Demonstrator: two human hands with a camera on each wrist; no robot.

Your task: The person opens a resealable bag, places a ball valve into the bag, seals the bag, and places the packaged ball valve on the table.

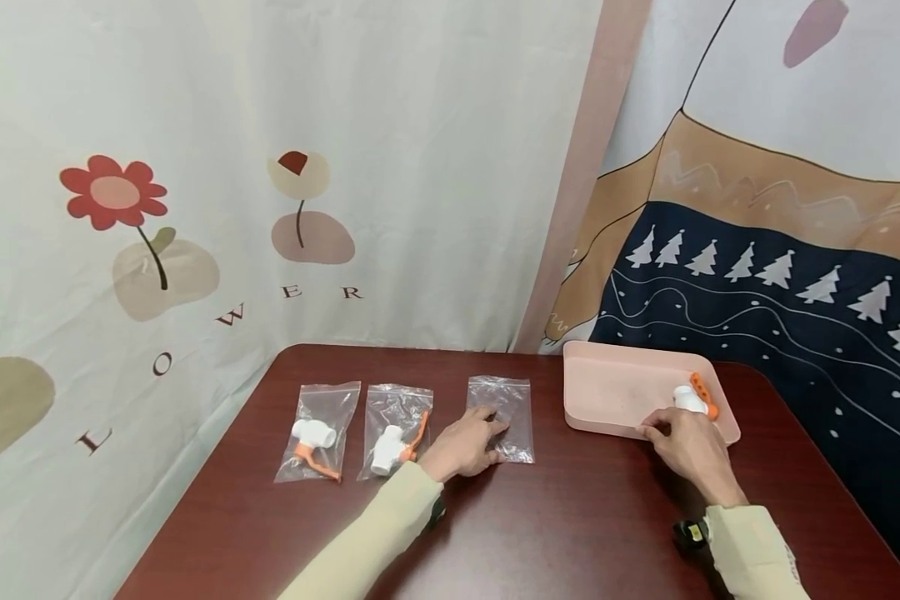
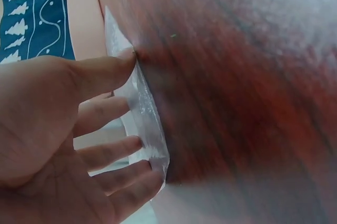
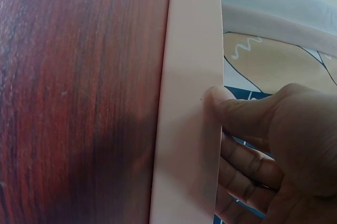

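Note:
My left hand rests on a clear zip bag lying flat on the table, its fingers spread and lightly bent. In the left wrist view, the thumb and fingertips touch the plastic bag. On the right, my right hand grips the near wall of a pink tray. The right wrist view has the thumb against the outer side of the tray wall and the other fingers behind it. Inside the tray sits a white plastic valve with an orange handle, partly hidden by that hand.
Left of my left hand lie two zip bags, each holding a white valve with an orange handle: one valve farther left, another valve close to my forearm. The dark red table ends at printed curtains behind.

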